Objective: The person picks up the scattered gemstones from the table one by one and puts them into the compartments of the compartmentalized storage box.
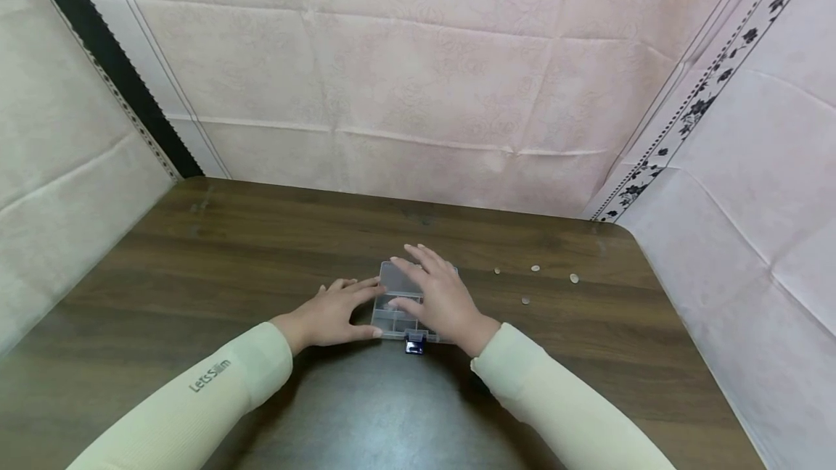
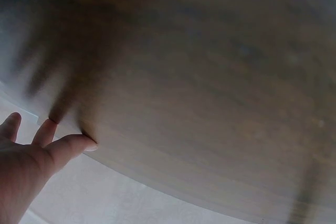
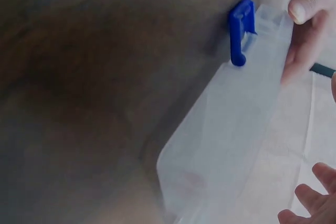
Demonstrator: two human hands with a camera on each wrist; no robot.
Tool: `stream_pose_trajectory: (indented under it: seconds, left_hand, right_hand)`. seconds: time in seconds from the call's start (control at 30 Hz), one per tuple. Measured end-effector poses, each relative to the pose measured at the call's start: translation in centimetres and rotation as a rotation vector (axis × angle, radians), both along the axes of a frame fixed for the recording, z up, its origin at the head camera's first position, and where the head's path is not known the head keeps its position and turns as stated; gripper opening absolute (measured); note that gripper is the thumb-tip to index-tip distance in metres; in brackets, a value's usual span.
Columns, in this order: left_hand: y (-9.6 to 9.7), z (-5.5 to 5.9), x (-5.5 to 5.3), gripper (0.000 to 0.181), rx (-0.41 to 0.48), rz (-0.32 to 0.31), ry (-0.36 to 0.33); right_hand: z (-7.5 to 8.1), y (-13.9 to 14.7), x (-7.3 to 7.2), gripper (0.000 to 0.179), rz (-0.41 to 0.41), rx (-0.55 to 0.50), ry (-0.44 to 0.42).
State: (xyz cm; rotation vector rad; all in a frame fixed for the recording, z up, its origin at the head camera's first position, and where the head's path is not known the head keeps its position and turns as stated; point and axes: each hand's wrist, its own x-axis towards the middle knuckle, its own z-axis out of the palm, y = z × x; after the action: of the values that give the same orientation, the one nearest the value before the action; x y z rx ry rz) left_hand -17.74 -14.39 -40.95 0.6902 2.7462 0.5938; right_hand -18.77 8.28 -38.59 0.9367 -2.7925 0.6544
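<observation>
A clear plastic compartment box (image 1: 384, 323) with a dark blue latch (image 1: 414, 346) at its near side lies on the table. My left hand (image 1: 334, 314) is at the box's left side, thumb and fingers spread, with the thumb tip right at the near left corner. Above the right part of the box is my right hand (image 1: 451, 307), its fingers extended and spread, hiding several compartments. The right wrist view shows the box (image 3: 220, 119) and blue latch (image 3: 241, 32) close up, with my left hand (image 3: 310, 24) at its edge. Nothing shows in either hand's grasp.
Several small pale discs lie on the wooden table (image 1: 261, 252) to the right of the box, among them a larger disc (image 1: 574, 278) and a smaller disc (image 1: 525, 301). A pale cloth (image 1: 418, 93) hangs behind the table, and cloth also covers both sides.
</observation>
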Motion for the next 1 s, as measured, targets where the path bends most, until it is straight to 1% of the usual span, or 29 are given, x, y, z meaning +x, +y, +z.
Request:
stream_pose_trajectory:
  seconds: [0.07,0.3,0.4,0.5,0.77,1.0]
  left_hand:
    - [0.0,0.0,0.0,0.075,-0.002,0.001,0.004]
    - [0.0,-0.2,0.0,0.074,-0.006,0.006,0.002]
    - [0.0,-0.2,0.0,0.074,-0.004,0.014,-0.003]
    - [0.0,-0.2,0.1,0.074,-0.005,0.016,-0.005]
    - [-0.1,-0.1,0.1,0.075,-0.003,0.017,-0.009]
    - [0.0,-0.1,0.0,0.074,0.006,0.007,-0.003]
  right_hand:
    - [0.1,0.4,0.1,0.068,-0.013,-0.024,-0.015]
    - [0.1,1.8,0.2,0.065,0.001,-0.142,-0.015]
    - [0.2,2.3,0.3,0.065,-0.01,-0.179,-0.034]
    - [0.3,2.6,0.3,0.064,-0.03,-0.202,-0.061]
    - [0.6,3.8,0.0,0.062,-0.075,-0.238,-0.102]
    - [0.8,5.5,-0.2,0.061,-0.117,-0.289,-0.159]
